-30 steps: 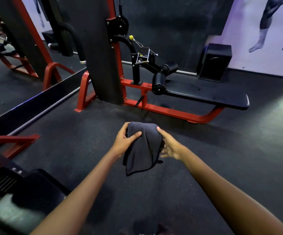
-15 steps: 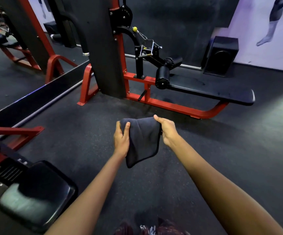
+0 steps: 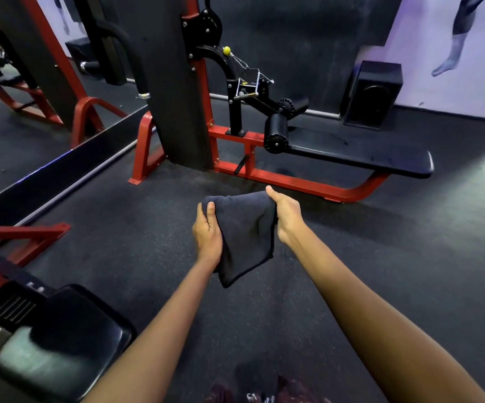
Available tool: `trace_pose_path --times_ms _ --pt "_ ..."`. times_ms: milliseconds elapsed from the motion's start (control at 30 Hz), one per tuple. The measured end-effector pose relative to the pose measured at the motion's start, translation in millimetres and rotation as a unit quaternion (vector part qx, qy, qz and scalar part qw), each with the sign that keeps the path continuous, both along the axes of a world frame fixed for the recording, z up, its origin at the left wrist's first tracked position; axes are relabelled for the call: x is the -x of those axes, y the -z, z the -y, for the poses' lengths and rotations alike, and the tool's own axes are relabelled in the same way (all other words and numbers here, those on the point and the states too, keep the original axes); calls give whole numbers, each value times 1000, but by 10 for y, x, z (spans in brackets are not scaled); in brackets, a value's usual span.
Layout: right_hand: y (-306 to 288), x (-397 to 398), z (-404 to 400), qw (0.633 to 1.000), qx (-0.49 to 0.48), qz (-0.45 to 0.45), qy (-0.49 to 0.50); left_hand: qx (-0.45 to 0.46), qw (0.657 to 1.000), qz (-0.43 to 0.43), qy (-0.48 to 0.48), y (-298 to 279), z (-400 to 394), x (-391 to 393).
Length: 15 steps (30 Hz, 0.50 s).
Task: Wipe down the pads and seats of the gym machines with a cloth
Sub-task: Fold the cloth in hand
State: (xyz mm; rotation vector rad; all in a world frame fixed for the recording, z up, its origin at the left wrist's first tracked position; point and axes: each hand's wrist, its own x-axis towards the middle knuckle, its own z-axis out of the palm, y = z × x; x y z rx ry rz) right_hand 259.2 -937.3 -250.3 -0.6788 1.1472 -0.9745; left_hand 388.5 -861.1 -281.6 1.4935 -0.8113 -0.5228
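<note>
Cloth (image 3: 247, 231) held in mid-air above the floor (image 3: 351, 286), in front of the long bench pad (image 3: 360, 154), well short of it. Left hand (image 3: 207, 231) grips the near-left corner, thumb on top. Right hand (image 3: 286, 218) pinches the far-right edge. Cloth hangs doubled over between them, one corner drooping: looks like folding to get a flat wiping face. Roller pad (image 3: 276, 132) sits at the bench pad's left end, against the red frame (image 3: 293, 181). Square seat (image 3: 61, 338) lies well on the near-left side of the bench pad. No wiping contact yet; the bench pad is probably next.
</note>
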Motion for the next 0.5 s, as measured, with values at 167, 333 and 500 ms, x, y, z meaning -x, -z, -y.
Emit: trace_pose_path --times_ms 167,333,500 --pt "-12 180 -141 986 57 78 -137 -38 975 -206 73 -68 158 -73" --pt "132 195 -152 976 82 -20 -199 -115 945 -281 124 23 303 -173" --pt "267 225 93 994 94 -22 -56 -158 928 -269 205 234 407 -161"
